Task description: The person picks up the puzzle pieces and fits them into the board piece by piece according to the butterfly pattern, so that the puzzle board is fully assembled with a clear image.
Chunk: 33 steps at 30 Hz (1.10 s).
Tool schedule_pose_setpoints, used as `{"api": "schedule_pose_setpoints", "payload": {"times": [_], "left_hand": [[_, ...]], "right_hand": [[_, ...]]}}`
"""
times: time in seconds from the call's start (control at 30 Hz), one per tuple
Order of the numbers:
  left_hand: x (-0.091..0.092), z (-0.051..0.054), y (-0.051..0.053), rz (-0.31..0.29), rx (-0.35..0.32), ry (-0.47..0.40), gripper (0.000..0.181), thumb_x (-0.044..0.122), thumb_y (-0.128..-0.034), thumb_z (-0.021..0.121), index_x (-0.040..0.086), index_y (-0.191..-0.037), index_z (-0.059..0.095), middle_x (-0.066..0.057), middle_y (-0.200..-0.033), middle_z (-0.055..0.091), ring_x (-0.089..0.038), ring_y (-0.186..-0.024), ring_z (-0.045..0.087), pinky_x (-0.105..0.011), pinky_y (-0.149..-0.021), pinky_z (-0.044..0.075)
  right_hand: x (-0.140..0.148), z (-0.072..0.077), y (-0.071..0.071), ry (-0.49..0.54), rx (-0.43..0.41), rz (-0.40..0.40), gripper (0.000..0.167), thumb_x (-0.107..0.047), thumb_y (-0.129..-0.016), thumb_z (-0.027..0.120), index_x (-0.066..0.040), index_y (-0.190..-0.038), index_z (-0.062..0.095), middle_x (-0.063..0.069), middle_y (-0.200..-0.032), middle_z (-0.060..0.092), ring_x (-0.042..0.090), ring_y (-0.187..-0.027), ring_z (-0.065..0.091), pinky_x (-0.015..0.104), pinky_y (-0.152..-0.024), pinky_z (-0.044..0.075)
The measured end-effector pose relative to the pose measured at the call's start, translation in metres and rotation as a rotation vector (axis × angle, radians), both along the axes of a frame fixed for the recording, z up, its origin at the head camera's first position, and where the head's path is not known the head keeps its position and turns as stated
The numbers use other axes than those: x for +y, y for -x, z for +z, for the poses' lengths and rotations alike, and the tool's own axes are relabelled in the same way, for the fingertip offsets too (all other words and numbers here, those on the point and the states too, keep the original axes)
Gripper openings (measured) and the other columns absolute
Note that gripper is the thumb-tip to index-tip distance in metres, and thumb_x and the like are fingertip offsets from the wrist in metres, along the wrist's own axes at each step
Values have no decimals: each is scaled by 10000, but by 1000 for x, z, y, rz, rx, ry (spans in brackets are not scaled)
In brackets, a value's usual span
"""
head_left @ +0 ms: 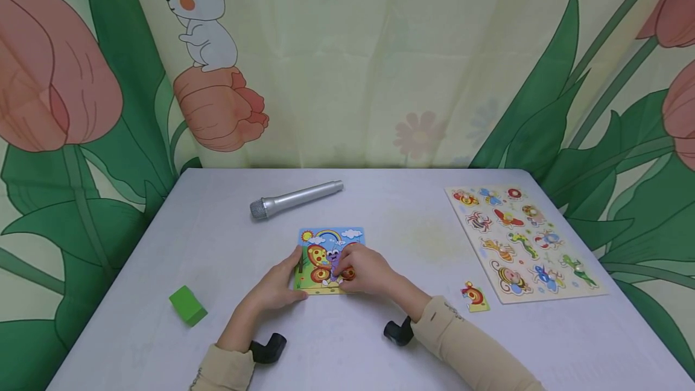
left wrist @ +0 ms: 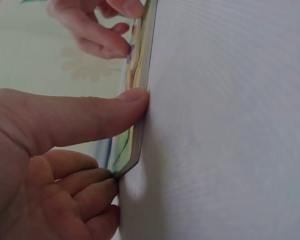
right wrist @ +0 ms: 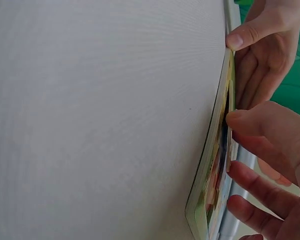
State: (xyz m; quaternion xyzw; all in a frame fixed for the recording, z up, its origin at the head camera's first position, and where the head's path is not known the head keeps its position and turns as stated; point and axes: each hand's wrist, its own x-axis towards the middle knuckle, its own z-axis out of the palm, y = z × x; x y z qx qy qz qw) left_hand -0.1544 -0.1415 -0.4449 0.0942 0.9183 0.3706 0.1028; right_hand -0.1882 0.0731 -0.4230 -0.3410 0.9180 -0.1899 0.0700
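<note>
A small picture puzzle board (head_left: 326,291) lies flat near the middle of the table, showing a butterfly, a rainbow and a sun. My left hand (head_left: 278,285) holds its near left corner, with the thumb on the front edge and the fingers along the left side. Above the board's right half, my right hand (head_left: 369,270) pinches a puzzle piece (right wrist: 230,145) between thumb and fingers. That piece sits slightly raised and tilted over the board in the right wrist view. The right fingers hide part of the butterfly picture.
A silver microphone (head_left: 297,199) lies behind the board. At the left is a green block (head_left: 188,305). A loose puzzle piece (head_left: 476,298) with a snail-like picture lies right of my right hand, beside a large insect puzzle board (head_left: 548,295). A printed curtain (head_left: 336,77) hangs behind the table.
</note>
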Motion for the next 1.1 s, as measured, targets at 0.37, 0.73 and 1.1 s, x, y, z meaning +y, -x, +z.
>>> {"api": "schedule_pose_setpoints", "payload": {"times": [0.37, 0.73, 1.1], "left_hand": [[-1, 2, 0, 0, 1, 6, 908, 91, -720, 761, -19, -1432, 207, -180, -1465, 247, -337, -1331, 249, -460, -1065, 241], [0, 1, 0, 3, -2, 1, 908, 95, -721, 765, -21, -1431, 210, -181, -1466, 249, -335, -1332, 248, -462, -1062, 247], [-1, 1, 0, -9, 10, -11, 916, 86, -716, 764, -35, -1427, 199, -189, -1463, 239, -341, -1330, 244, -460, -1066, 236]], "right_hand": [[-3, 2, -1, -50, 9, -17, 161, -238, -720, 750, -184, -872, 748, -49, -989, 571, 123, -975, 480, 272, -772, 450], [-2, 0, -1, -17, 2, -5, 175, -220, -724, 754, -174, -893, 746, -46, -977, 577, 120, -968, 487, 252, -762, 450], [13, 2, 3, 144, -114, -57, 230, -209, -761, 733, -155, -984, 729, -67, -991, 623, 151, -964, 528, 326, -823, 455]]}}
